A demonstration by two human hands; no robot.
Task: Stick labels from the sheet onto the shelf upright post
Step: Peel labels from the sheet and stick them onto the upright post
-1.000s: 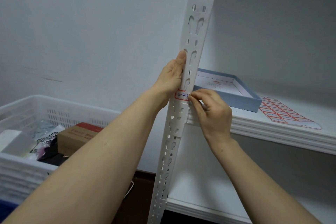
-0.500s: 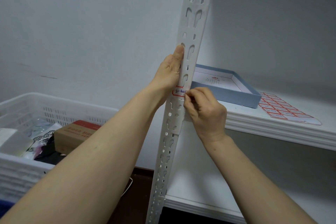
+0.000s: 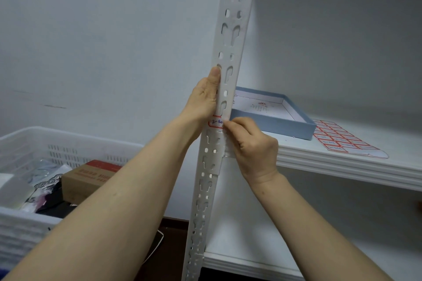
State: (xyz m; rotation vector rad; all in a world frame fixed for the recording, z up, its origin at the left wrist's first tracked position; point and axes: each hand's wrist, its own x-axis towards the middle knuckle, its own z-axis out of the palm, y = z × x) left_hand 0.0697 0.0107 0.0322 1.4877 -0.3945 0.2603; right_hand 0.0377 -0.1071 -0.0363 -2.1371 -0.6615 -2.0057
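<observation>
Head view: places given from the post [image 3: 230, 52]
post: one, white, slotted, near upright, running top to bottom
label [image 3: 215, 122]: one, red-bordered, handwritten, on the post's front face
left grip [image 3: 203, 100]: wraps the post from its left just above the label, thumb straight along the front edge, fingers hidden behind
right grip [image 3: 253, 143]: right of the post, fingers curled, tips pinching the label's right end
shelves: two, right of the post: upper shelf [image 3: 342, 166], lower shelf [image 3: 251, 246]
label sheet [image 3: 340, 141]: one, flat on the upper shelf, well right of the post
blue box [image 3: 274, 118]: one, open, just right of the post
crate [image 3: 75, 150]: one, white, left of the post, holding one cardboard box [image 3: 89, 175]
</observation>
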